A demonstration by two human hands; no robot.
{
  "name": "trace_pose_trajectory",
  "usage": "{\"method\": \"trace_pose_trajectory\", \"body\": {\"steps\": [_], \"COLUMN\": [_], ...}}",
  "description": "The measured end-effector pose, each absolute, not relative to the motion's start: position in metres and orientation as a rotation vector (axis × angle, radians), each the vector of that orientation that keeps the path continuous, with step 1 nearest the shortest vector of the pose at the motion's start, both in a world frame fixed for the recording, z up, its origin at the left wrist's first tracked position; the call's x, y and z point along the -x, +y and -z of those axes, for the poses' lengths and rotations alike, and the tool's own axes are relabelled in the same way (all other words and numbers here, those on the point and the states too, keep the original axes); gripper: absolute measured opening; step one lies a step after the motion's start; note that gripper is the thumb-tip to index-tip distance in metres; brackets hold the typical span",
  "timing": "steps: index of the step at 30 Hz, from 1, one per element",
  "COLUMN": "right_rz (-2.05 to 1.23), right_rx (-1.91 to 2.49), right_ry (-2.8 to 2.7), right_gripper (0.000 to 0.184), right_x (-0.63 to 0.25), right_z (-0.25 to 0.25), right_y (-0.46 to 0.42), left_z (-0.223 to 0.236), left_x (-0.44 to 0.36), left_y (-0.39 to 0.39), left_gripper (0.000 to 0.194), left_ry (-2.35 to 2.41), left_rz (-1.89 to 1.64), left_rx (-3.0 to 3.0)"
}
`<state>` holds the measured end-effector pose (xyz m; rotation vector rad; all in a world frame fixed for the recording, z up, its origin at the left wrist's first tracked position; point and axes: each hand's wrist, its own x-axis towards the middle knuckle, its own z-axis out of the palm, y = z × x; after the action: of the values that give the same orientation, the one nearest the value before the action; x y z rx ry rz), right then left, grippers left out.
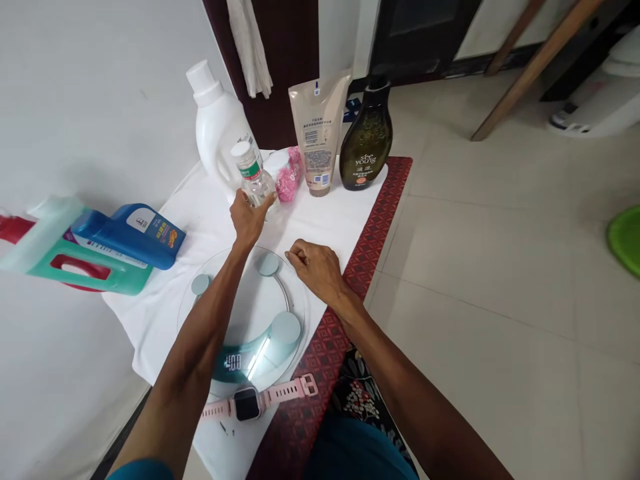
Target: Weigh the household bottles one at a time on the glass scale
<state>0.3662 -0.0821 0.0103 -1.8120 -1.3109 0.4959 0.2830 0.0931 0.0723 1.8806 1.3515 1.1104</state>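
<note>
My left hand [249, 219] is closed around the lower part of a small clear plastic bottle [256, 181] with a white cap and a green and red label. Just behind that bottle stands a large white jug [217, 120], and a pink wrapped packet [289, 177] lies to its right. My right hand [317, 270] rests at the right rim of a round glass scale [245, 300], its fingers curled in with nothing visible in them. The scale's lit display [234, 361] shows zeros. Across the scale's near edge lies a pink-strapped smartwatch [247, 404].
A beige squeeze tube [320, 137] and a dark green bottle [367, 137] stand at the back right of the white cloth [345, 210]. At left, a blue bottle [143, 233] and a green jug [95, 263] lean together. The table's red patterned edge [385, 207] borders the tiled floor.
</note>
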Motion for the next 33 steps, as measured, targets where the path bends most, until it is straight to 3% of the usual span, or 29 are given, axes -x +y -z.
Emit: {"method": "trace_pose_trajectory", "body": {"steps": [6,12,18,23,29,33], "right_rz": [-0.486,-0.472,-0.451,-0.462,-0.483,-0.471], "right_rx": [1.754,1.697,1.690,1.719,1.767,1.765], "right_ry": [-1.315,-1.291,-1.308,-1.304,-1.275,-1.265], "right_gripper": [0.023,0.024,0.025,0.025,0.028,0.030], "right_x": [-0.368,-0.370,-0.372,-0.371,-0.370,-0.370], "right_z": [-0.004,0.001,0.002,-0.001,-0.004,-0.001], "right_y": [-0.083,-0.085,-0.086,-0.086,-0.086,-0.086], "left_z": [-0.062,-0.063,-0.084,-0.093,-0.079,-0.068], "left_x": [-0.289,-0.243,-0.139,-0.050,-0.008,-0.010], "left_y": [0.097,0.070,0.036,0.061,0.118,0.147], "left_gripper": [0.048,0.077,0.055,0.076,0.078,0.076], "left_ry": [1.391,1.245,1.330,1.751,1.772,1.710], "left_rz": [-1.022,-1.120,-1.538,-1.982,-1.645,-1.660], "left_rx": [-1.915,-1.968,-2.037,-1.820,-1.634,-1.565]}}
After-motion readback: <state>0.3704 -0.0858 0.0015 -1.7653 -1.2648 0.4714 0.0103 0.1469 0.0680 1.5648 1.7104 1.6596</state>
